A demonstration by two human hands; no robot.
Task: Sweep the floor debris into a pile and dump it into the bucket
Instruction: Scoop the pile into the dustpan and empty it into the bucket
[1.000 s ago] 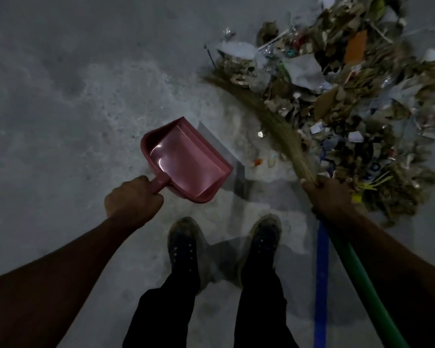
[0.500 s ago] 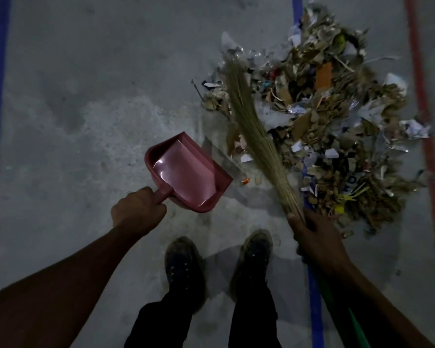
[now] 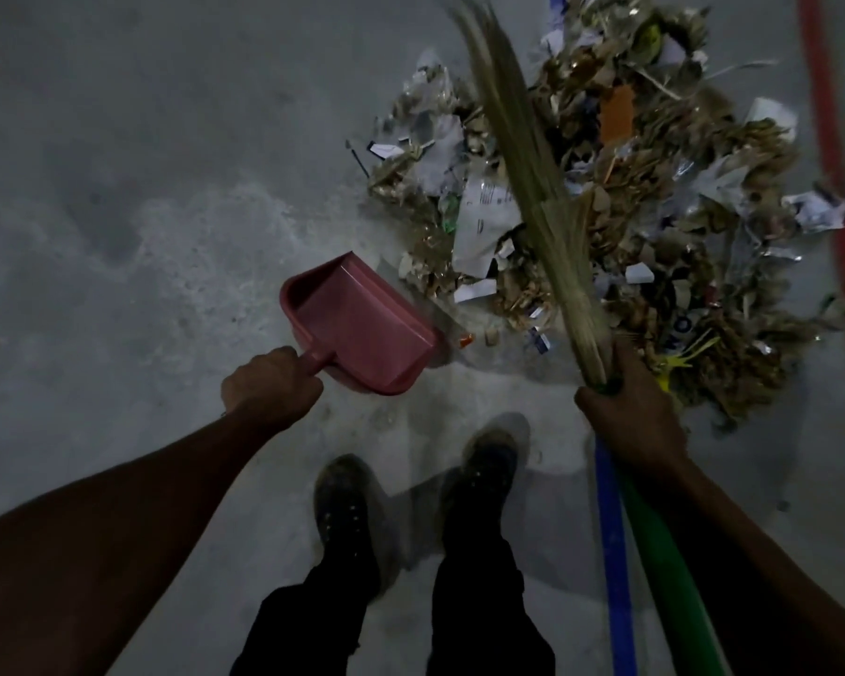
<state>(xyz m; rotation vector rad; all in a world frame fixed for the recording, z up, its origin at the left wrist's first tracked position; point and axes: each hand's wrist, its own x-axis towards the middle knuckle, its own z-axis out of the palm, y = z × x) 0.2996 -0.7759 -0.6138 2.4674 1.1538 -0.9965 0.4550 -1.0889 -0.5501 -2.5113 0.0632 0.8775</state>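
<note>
Left hand (image 3: pixel 270 383) has its grip clenched on the pink dustpan (image 3: pixel 362 324) handle; right hand (image 3: pixel 628 417) grips the broom (image 3: pixel 523 158), bristles over the debris pile (image 3: pixel 654 212) on the floor (image 3: pixel 142 187), beside the dustpan
</note>
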